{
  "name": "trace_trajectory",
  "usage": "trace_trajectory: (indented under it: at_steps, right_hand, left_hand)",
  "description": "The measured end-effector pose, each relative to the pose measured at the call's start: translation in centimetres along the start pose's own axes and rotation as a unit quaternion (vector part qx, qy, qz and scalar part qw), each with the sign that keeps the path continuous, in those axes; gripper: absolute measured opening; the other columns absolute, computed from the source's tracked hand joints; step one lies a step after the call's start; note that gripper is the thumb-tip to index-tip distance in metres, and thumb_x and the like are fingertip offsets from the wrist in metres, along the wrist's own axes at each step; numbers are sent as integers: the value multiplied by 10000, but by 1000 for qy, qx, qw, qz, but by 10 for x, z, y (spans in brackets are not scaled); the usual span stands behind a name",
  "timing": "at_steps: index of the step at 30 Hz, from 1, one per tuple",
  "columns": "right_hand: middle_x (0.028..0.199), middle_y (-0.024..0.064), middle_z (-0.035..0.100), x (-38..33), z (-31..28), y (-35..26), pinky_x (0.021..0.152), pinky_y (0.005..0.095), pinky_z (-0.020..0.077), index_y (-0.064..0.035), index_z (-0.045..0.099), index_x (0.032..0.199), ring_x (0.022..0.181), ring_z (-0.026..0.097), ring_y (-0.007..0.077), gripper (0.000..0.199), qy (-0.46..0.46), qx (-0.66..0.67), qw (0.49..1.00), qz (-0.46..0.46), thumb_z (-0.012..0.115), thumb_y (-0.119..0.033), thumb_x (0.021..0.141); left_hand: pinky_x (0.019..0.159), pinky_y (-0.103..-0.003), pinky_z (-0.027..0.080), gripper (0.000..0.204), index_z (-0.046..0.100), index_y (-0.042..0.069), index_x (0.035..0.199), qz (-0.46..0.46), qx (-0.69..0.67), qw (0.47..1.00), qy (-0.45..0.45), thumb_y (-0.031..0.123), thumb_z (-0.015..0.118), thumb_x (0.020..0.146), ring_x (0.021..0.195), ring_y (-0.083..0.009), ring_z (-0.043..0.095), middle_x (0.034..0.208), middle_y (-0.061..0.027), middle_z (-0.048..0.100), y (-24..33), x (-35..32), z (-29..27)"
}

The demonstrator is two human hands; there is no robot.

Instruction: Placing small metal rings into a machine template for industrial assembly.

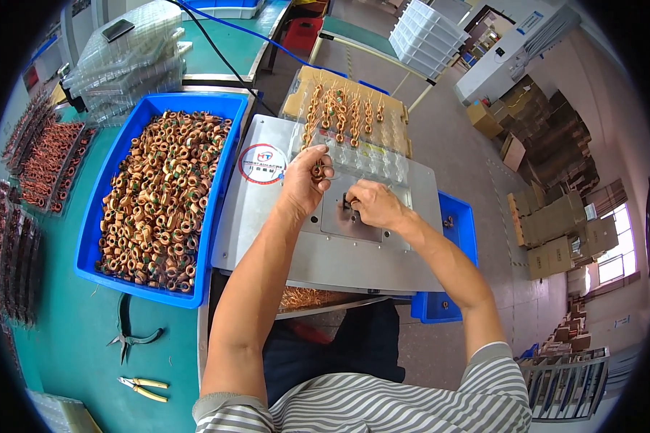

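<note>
My left hand (301,186) is raised over the left part of a flat metal machine top (260,231). Its fingers are curled around a copper-wound ring coil (318,171); whether more coils lie in the palm is hidden. To its right, my right hand (377,206) is closed in a pinch over a square plate (332,225) set into the machine top. A small dark piece (347,203) shows at its fingertips, too little to tell its kind. Just beyond both hands lies a clear plastic tray (390,164) with rows of copper coils (354,119).
Left of the machine, a blue bin (87,252) is heaped with copper coils. Dark-handled pliers (128,337) and yellow-handled cutters (148,388) lie on the green table (72,361). Blue bins (466,224) stand at the machine's right side. Clear trays (133,54) are stacked far left.
</note>
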State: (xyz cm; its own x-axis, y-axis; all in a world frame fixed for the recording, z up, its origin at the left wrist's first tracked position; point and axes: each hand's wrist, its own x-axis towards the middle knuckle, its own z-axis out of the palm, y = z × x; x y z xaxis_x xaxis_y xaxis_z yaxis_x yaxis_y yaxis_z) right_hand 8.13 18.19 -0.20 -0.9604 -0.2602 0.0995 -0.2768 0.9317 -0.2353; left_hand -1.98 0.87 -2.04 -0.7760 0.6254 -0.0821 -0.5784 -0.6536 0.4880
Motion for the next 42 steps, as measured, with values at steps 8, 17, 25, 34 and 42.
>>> trace_trajectory:
  at_steps: [8,17,25,34,42]
  right_hand:
    - [880,161,619,-14,-7,14,753,438,513,-24,618,859,862,624,354,90,-4,-14,1000,4,616,-19,769]
    - [855,115,630,-23,-52,10,693,355,524,-14,617,919,765,636,249,117,142,87,985,56,647,-25,806]
    - [868,49,649,22,-73,18,614,234,510,23,593,1033,718,595,74,170,152,402,894,125,644,-28,879]
    - [912,83,712,96,-72,83,679,275,526,-14,667,1057,737,652,120,259,142,276,942,126,703,-142,835]
    - [877,133,715,190,-64,300,746,341,525,-30,713,966,806,690,229,336,238,48,918,314,746,-286,751]
  left_hand:
    - [424,-215,351,134,563,104,965,-5,9,1000,6,191,625,884,601,-116,547,756,-10,573,-19,11,12]
    - [422,-221,377,176,573,92,959,-16,120,992,25,252,621,905,582,-123,566,768,-19,581,-22,11,34]
    - [440,-215,438,625,561,32,1108,-142,111,984,-9,608,373,953,637,-130,620,827,-47,615,-27,35,39]
    - [454,-200,478,521,562,52,1048,-173,16,984,-48,537,383,981,654,-132,631,832,-49,625,-14,110,22]
    - [420,-193,407,494,561,45,1055,-187,25,982,-6,520,463,963,652,-132,610,830,-51,601,-17,164,25]
